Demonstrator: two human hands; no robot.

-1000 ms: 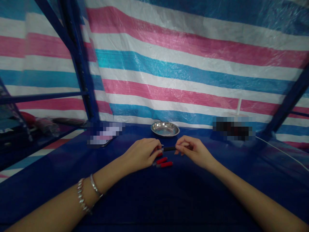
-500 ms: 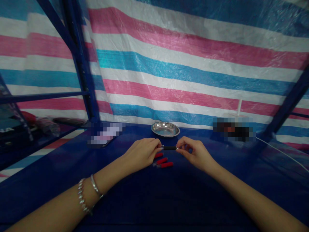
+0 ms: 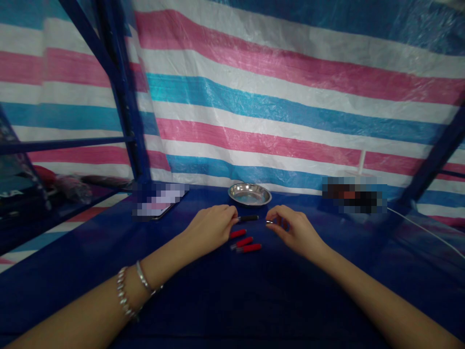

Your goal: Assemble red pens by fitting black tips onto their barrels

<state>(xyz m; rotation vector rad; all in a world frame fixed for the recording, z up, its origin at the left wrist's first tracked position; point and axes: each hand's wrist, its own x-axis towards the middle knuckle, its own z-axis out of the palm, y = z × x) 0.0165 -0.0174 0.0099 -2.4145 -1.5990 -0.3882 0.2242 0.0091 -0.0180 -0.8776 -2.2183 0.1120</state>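
My left hand (image 3: 217, 224), closed in a pinch, grips the silvery end of a short black rod (image 3: 250, 218) that points right above the blue table (image 3: 203, 310). My right hand (image 3: 290, 225) is a little way off to the right. Between its thumb and fingertips is a small shiny metal piece (image 3: 269, 222), apart from the rod. Just below the hands lie several short red pieces, among them one red rod (image 3: 250, 248) with a pale end at its left. My left fingers partly cover the uppermost red piece (image 3: 239, 234).
Behind the hands stands a round, shallow metal dish (image 3: 250, 194). A phone-like object (image 3: 162, 201), blurred out, lies at the back left. At the back right is a blurred dark object (image 3: 354, 196) with a white cable (image 3: 425, 230). Striped sheeting (image 3: 290, 97) hangs behind, between blue metal posts (image 3: 121, 92).
My hands have moved apart. The metal piece in my right fingers has come away from the black rod's right end, and my left hand has shifted slightly left with the rod.
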